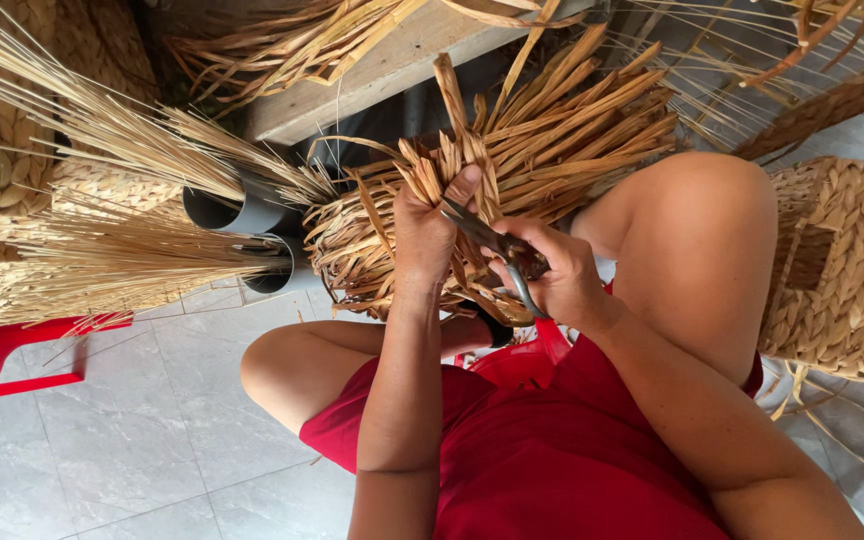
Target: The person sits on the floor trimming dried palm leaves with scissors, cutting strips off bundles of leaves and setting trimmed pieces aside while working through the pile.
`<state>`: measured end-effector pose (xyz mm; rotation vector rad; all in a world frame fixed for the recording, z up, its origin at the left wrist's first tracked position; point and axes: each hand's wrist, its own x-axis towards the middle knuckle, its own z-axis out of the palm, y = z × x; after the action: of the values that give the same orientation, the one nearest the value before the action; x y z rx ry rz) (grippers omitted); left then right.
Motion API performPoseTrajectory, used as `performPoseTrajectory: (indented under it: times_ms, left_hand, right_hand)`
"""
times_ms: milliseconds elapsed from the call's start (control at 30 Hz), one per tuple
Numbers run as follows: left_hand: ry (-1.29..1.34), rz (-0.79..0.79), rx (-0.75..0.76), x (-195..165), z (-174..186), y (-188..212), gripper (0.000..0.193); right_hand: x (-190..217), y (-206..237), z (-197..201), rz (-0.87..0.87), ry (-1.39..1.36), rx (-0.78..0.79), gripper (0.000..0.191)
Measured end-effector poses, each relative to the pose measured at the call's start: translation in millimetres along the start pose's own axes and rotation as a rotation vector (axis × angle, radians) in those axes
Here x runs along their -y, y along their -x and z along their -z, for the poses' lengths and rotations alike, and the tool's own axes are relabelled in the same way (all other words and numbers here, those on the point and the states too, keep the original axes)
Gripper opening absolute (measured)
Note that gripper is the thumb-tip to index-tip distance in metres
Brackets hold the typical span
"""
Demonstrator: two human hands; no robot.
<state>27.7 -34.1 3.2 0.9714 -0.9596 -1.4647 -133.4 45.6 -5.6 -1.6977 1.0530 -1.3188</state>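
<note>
Close above the lap, the left hand (430,232) pinches upright strands of the half-woven tan straw basket (472,215), whose loose ends fan up and away, while the right hand (552,275), just beside it, grips dark metal scissors (497,245) angled toward those strands.

This looks like a home weaving workshop on a pale tiled floor (152,420). Bundles of dried reeds (102,150) stand in grey pipe holders (237,212), woven baskets (847,270) are stacked around, and loose straw strips (572,130) lie against a wooden plank (382,70).
</note>
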Motion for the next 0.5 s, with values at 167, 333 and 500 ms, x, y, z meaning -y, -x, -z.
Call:
performPoseTrajectory:
  times_ms: [167, 333, 500]
  left_hand:
    - [-0.025, 0.061, 0.031, -1.0, 1.1, 5.8, 0.016]
    - [0.057, 0.003, 0.059, 2.4, -0.3, 7.4, 0.020]
    - [0.067, -0.058, 0.065, -1.5, 7.4, 8.9, 0.019]
  right_hand:
    - [-0.9, -0.1, -2.3, -0.017, 0.001, -0.026, 0.044]
    - [-1.0, 0.4, -1.9, -0.046, 0.024, -0.032, 0.048]
    - [-3.0, -2.8, 5.5, 0.062, -0.006, -0.097, 0.059]
